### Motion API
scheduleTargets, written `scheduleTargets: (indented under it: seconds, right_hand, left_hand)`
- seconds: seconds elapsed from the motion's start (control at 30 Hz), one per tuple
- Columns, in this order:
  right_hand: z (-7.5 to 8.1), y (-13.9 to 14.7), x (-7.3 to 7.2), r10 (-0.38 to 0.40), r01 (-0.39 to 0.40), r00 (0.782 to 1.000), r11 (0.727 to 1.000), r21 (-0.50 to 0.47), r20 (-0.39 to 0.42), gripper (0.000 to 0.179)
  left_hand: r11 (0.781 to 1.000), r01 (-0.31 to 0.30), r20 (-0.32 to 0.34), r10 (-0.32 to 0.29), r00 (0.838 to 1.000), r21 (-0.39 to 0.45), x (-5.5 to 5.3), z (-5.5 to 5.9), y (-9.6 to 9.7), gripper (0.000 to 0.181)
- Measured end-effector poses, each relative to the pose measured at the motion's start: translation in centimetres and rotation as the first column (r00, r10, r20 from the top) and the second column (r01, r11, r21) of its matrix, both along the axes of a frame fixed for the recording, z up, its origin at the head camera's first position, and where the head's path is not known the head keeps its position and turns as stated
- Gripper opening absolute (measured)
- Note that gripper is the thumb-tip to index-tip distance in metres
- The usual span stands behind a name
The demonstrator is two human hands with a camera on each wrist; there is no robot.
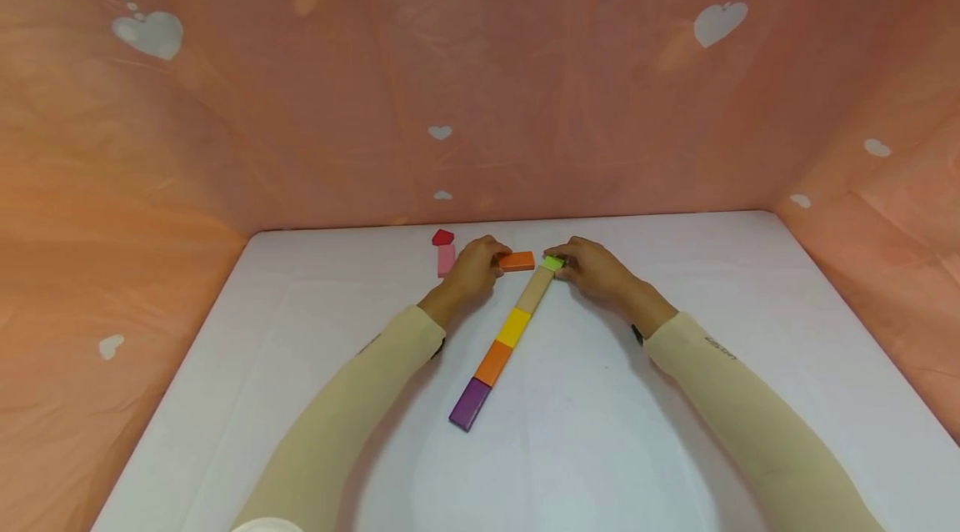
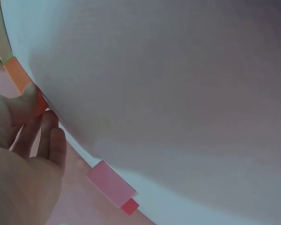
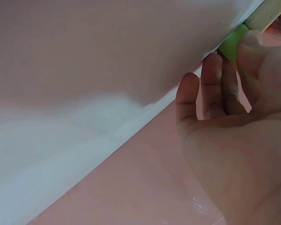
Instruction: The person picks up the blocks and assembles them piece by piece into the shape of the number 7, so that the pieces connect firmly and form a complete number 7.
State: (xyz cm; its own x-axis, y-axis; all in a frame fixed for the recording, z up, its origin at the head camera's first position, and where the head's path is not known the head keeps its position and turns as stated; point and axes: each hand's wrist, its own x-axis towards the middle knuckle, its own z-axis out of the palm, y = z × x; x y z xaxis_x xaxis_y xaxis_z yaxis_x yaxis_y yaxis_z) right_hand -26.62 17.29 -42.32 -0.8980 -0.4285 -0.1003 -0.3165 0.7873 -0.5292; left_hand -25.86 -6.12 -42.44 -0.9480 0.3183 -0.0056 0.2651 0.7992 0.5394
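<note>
My left hand [image 1: 474, 267] pinches one end of an orange block [image 1: 517, 262] between thumb and fingers, its other end pointing right. In my right hand [image 1: 596, 269], thumb and fingers pinch a small green block [image 1: 553, 263], seen in the right wrist view with the thumb over one side. The green block sits at the far end of a slanting row on the table. Down the row toward me come a plain wooden block [image 1: 536, 290], a yellow block [image 1: 513, 328], a second orange block [image 1: 494, 363] and a purple block [image 1: 470, 404], end to end.
Left of my left hand lies a pink block [image 1: 446, 260], with a small red pointed block [image 1: 442, 238] just behind it. The white table [image 1: 637, 440] ends close behind the hands, against an orange-pink sheet [image 1: 495, 82] with white hearts.
</note>
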Motion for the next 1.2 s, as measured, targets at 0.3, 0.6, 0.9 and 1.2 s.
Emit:
scheduleTargets:
  seconds: [0.3, 0.6, 0.9, 1.2]
  right_hand:
    - [-0.05, -0.11, -0.08, -0.007, 0.007, 1.0, 1.0, 0.0, 0.01, 0.046]
    - [-0.04, -0.17, -0.26, 0.02, -0.02, 0.999, 1.0, 0.023, -0.032, 0.046]
    - [-0.14, -0.04, -0.36, 0.034, -0.033, 0.998, 0.999, 0.029, -0.055, 0.046]
    - [-0.2, -0.05, -0.46, 0.034, -0.033, 0.998, 0.999, 0.021, -0.05, 0.046]
  left_hand:
    - [0.999, 0.044, -0.052, -0.045, 0.998, -0.025, -0.31, -0.36, 0.16, 0.035]
    - [0.997, 0.065, -0.081, -0.068, 0.994, -0.041, -0.38, -0.43, 0.18, 0.035]
    - [0.997, 0.069, -0.086, -0.072, 0.994, -0.038, -0.06, -0.32, 0.34, 0.036]
    - [0.996, 0.078, -0.09, -0.081, 0.993, -0.046, -0.28, -0.62, 0.26, 0.036]
